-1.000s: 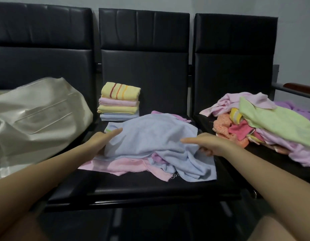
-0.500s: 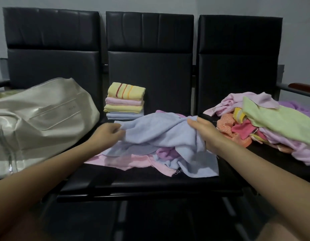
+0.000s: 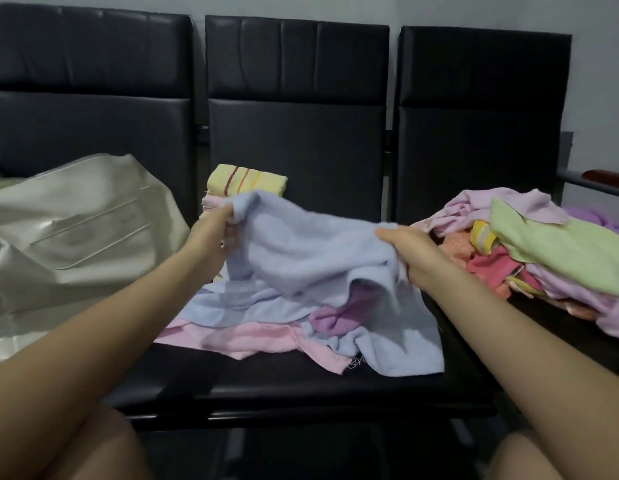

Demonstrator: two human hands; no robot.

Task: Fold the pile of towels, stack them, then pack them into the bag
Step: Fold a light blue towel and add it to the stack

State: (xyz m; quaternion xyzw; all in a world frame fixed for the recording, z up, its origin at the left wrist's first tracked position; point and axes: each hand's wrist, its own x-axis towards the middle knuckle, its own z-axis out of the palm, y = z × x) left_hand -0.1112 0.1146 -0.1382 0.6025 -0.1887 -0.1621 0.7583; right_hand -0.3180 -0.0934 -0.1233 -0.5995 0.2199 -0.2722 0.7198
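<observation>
1. Nearest, at 6 o'clock: the middle seat (image 3: 301,382) is showing bare black at its front edge. A pink towel (image 3: 252,339) and a purple towel (image 3: 339,315) are lying crumpled on it, partly under the blue one.
2. Centre: the blue towel (image 3: 311,258) is being lifted. Its lower part is trailing on the seat and over the other two towels.
3. Left hand (image 3: 214,237), at 10 o'clock of the towel, is curling closed on its upper left corner. Right hand (image 3: 410,249), at 3 o'clock, is gripping the right edge with fingers wrapped under.
4. Advice for this step: lifting higher until the tail is hanging free of the pink and purple towels, else they are likely dragging along. Hands should be working out to true corners and pulling the edge taut before folding.
5. Farther, at 11 o'clock: the folded stack (image 3: 247,180) is waiting behind the left hand, striped yellow on top.
6. At 9 o'clock the cream bag (image 3: 76,230) is lying on the left seat.
7. At 3 o'clock the unfolded pile (image 3: 543,251) is covering the right seat.
</observation>
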